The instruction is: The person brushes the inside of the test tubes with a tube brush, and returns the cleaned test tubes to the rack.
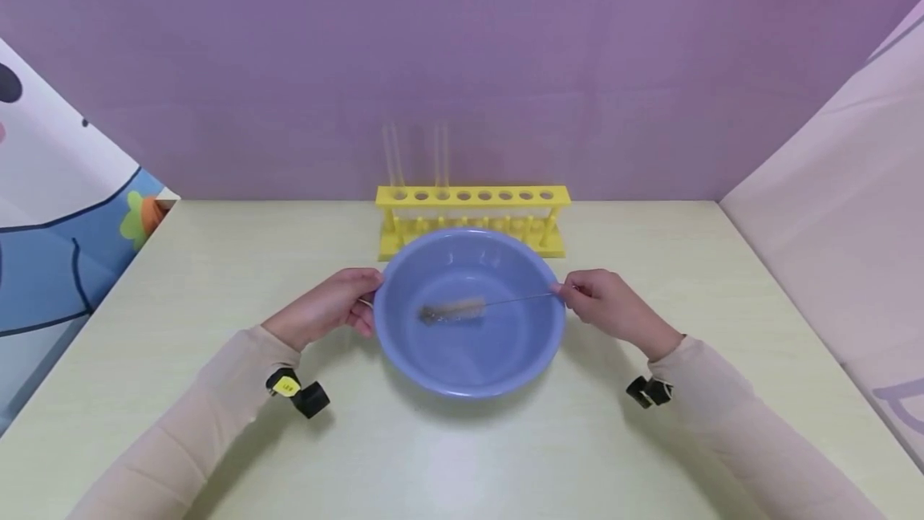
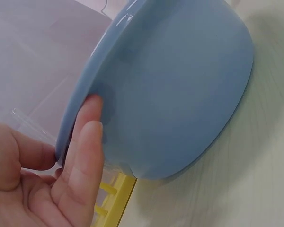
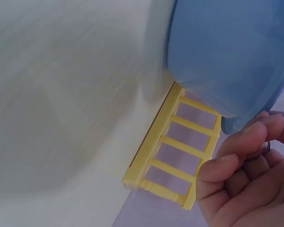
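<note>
A round blue plastic basin [image 1: 469,367] is in the middle of the head view. Inside it lies a test tube brush [image 1: 455,310], bristles to the left, its thin wire handle crossing the right rim. On the left, my left hand [image 1: 334,303] pinches the rim, thumb on one side and fingers beneath, as the left wrist view confirms at the basin's outer wall [image 2: 180,85]. My right hand [image 1: 602,303] holds the wire's end at the opposite rim. In the right wrist view, its fingertips [image 3: 246,139] touch the rim, and a small wire loop shows by the palm.
Behind the basin stands a yellow test tube rack [image 1: 472,197] holding two upright clear glass test tubes [image 1: 442,159] in its left part. A purple backdrop [image 1: 462,62] rises at the rear edge of the pale table [image 1: 462,464]. Printed cloths hang at both sides.
</note>
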